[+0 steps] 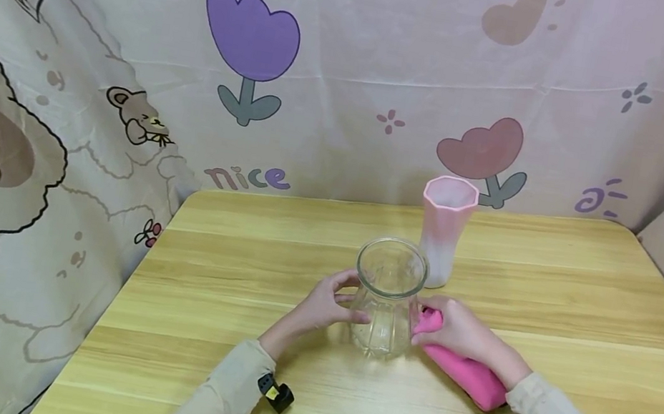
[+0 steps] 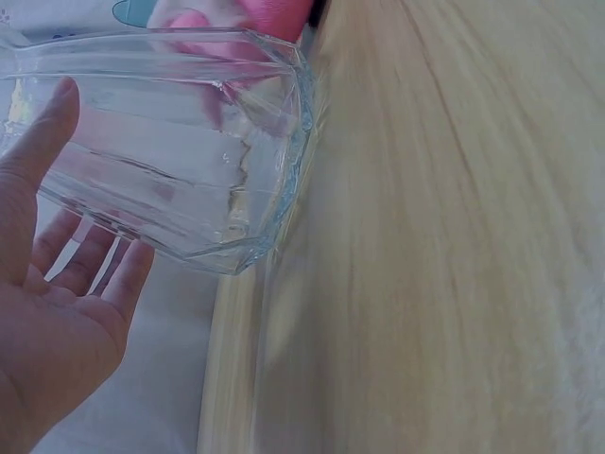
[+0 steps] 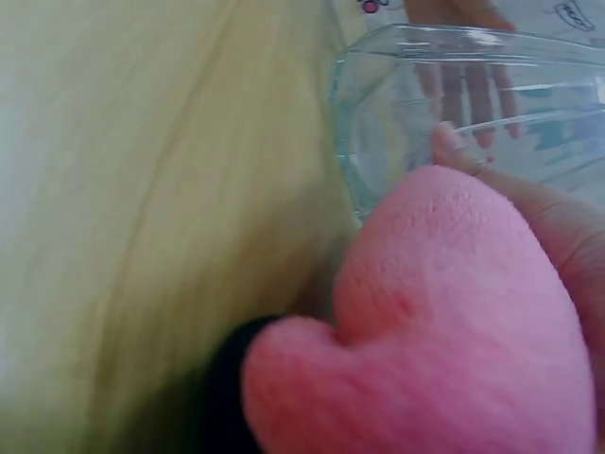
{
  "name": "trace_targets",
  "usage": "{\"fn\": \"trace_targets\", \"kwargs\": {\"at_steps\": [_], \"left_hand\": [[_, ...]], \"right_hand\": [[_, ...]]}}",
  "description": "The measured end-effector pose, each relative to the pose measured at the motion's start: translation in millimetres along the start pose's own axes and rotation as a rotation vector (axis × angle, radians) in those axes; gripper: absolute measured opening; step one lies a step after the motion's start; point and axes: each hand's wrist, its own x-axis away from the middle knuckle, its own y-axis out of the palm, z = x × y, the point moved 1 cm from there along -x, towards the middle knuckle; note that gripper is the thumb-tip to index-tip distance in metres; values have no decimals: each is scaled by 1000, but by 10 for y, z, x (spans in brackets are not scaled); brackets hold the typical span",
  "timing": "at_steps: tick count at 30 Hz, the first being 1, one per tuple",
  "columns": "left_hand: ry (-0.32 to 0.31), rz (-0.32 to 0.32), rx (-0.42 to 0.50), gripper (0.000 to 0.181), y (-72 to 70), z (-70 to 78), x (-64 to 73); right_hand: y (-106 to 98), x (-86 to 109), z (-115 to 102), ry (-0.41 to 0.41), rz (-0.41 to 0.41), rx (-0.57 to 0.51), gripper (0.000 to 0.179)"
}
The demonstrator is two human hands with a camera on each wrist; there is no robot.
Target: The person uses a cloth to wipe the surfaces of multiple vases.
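Observation:
A clear faceted glass vase (image 1: 383, 320) with a wide round rim stands upright near the middle of the table. My left hand (image 1: 326, 304) holds its left side, thumb in front and fingers behind, as the left wrist view (image 2: 71, 312) also shows. Whether its base touches the table is hard to tell. In my right hand (image 1: 459, 328) is a pink plush thing (image 1: 468, 377), with a rounded, heart-like fuzzy end (image 3: 444, 322) and something black beneath it. The right thumb (image 3: 454, 147) is against or very close to the glass; the other right fingers are mostly hidden.
Behind the glass vase, slightly right, stands a tall pink-and-white vase (image 1: 443, 235). The wooden table (image 1: 217, 276) meets a patterned cloth backdrop (image 1: 359, 37) along its back edge, with more cloth at left and right.

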Motion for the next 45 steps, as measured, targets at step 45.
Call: {"fn": "trace_targets", "kwargs": {"at_steps": [45], "left_hand": [[-19, 1, 7, 62, 14, 107, 48]], "right_hand": [[-650, 169, -420, 111, 494, -236, 62]]}}
